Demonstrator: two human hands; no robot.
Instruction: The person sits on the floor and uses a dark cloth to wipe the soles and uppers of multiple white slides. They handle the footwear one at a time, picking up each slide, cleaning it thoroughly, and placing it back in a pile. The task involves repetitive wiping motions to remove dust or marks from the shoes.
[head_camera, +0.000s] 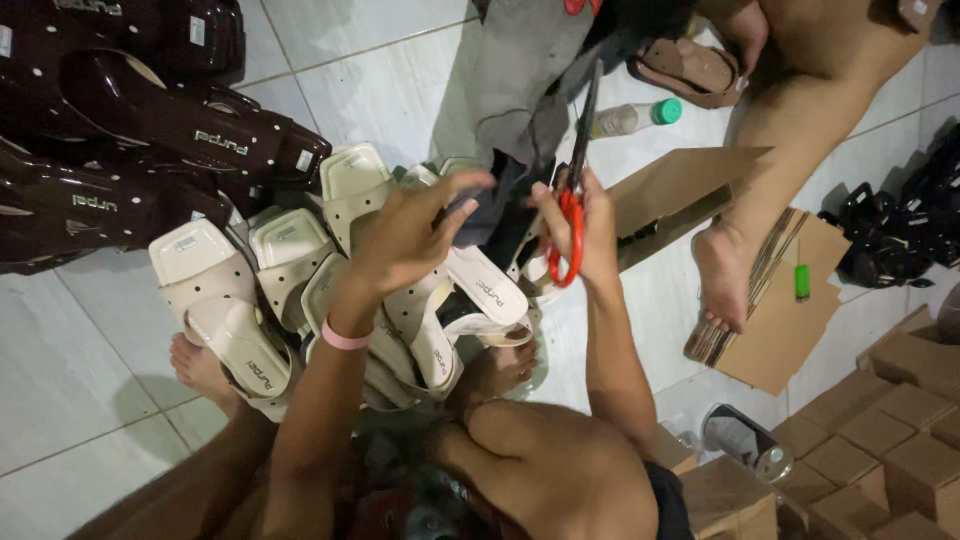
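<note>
Scissors (573, 215) sit gripped in my right hand (585, 225), blades toward twelve o'clock. My left hand (410, 235), fingers loosely spread, steadies a cream sandal (480, 285); others wait at nine o'clock.

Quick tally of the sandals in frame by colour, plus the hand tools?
Cream sandals: about 7, heaped and overlapping, so not exact
Dark brown glossy sandals: about 4, partly cut off by the frame
Tan sandal: 1
Red-handled scissors: 1, in the right hand
Green lighter: 1
Total: about 14
</note>
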